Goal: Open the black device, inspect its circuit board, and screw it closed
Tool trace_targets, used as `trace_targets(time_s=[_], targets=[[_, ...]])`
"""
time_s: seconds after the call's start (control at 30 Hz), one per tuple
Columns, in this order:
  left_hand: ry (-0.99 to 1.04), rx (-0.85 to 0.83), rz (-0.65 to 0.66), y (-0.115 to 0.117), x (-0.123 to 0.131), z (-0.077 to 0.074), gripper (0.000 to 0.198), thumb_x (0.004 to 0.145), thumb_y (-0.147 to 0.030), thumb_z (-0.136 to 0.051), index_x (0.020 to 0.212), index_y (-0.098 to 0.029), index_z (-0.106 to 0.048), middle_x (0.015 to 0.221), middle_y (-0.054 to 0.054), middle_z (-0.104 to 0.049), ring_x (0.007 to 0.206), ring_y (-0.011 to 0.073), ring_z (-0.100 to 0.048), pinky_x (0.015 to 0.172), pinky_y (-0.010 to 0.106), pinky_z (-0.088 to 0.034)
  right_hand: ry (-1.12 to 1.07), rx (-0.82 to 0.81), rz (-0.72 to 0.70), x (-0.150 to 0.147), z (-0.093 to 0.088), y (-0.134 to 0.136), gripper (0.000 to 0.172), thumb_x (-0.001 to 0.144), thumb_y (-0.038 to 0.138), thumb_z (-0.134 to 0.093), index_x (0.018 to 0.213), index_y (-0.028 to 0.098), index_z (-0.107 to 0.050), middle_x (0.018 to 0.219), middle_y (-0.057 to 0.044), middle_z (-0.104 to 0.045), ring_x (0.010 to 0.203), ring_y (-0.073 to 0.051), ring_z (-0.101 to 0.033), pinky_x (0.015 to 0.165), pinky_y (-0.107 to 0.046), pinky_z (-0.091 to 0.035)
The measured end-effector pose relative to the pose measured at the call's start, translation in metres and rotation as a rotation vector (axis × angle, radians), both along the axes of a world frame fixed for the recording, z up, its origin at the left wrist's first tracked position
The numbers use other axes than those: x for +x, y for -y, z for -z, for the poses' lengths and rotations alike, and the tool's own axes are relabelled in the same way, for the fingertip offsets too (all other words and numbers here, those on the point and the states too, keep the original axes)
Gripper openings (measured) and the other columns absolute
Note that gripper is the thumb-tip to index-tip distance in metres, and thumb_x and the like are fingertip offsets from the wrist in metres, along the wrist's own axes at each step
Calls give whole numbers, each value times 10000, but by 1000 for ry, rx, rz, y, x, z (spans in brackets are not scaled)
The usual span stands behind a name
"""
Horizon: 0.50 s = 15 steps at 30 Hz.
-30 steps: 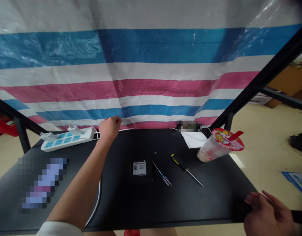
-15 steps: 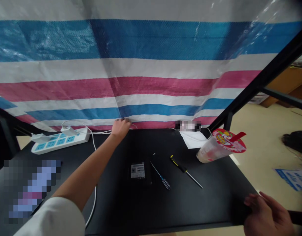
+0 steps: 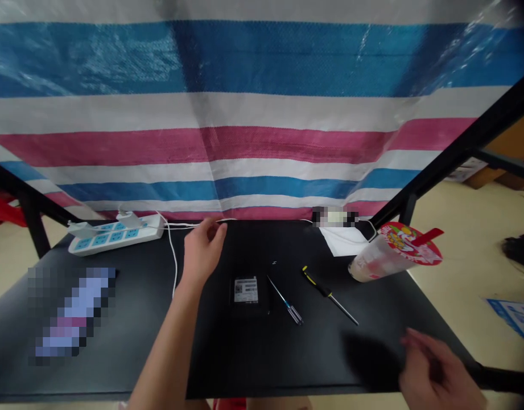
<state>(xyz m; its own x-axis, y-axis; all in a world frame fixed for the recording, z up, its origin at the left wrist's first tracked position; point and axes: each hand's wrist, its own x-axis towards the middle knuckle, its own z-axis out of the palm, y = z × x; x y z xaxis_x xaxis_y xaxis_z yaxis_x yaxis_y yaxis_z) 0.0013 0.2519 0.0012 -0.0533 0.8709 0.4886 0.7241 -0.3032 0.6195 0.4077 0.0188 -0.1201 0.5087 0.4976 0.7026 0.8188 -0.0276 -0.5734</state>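
My left hand [image 3: 202,247] hovers over the back of the black table, its fingers loosely bent and thumb apart, with nothing visible in it. A white cable [image 3: 182,225] passes close behind it. Low on the right, my right hand [image 3: 438,373] is held above the table's front corner, fingers curled towards the thumb; whether anything is between them is hidden. Mid-table lies a flat black case with a white printed label [image 3: 246,290]. Beside it are a slim screwdriver with a clear handle [image 3: 293,312] and a black-and-yellow screwdriver [image 3: 327,293]. Tiny metal bits [image 3: 274,262] lie behind them.
A white power strip [image 3: 116,234] with plugs in it sits back left, and a blurred-out phone-like object [image 3: 76,313] in front of it. At the right stand a drink cup with a red straw [image 3: 385,259] and white paper [image 3: 342,242]. Striped sheeting [image 3: 262,142] hangs behind.
My left hand has drawn back from the table's rear edge by the cable. My right hand has shifted left, its fingertips closer together. The view has turned slightly.
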Motion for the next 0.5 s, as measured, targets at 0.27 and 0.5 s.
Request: trace_targets(time_s=[0.27, 0.5], targets=[[-111, -65, 234, 91, -12, 76, 686, 925, -482, -739, 1548, -285, -530, 1548, 119, -565, 1424, 322, -538, 1172, 506, -457, 198, -346, -407, -90, -77, -80, 281, 1051, 446, -561, 1188, 268, -730, 995, -35, -749, 908, -210, -704, 814, -338, -544], [-372, -127, 295, 96, -15, 93, 1253, 719, -715, -859, 1711, -304, -215, 1714, 135, -389, 1495, 418, -426, 1151, 582, -417, 367, -421, -258, -105, -76, -108, 331, 1039, 448, -575, 1253, 230, -704, 1177, -91, -730, 1044, -298, -662, 914, -434, -533]])
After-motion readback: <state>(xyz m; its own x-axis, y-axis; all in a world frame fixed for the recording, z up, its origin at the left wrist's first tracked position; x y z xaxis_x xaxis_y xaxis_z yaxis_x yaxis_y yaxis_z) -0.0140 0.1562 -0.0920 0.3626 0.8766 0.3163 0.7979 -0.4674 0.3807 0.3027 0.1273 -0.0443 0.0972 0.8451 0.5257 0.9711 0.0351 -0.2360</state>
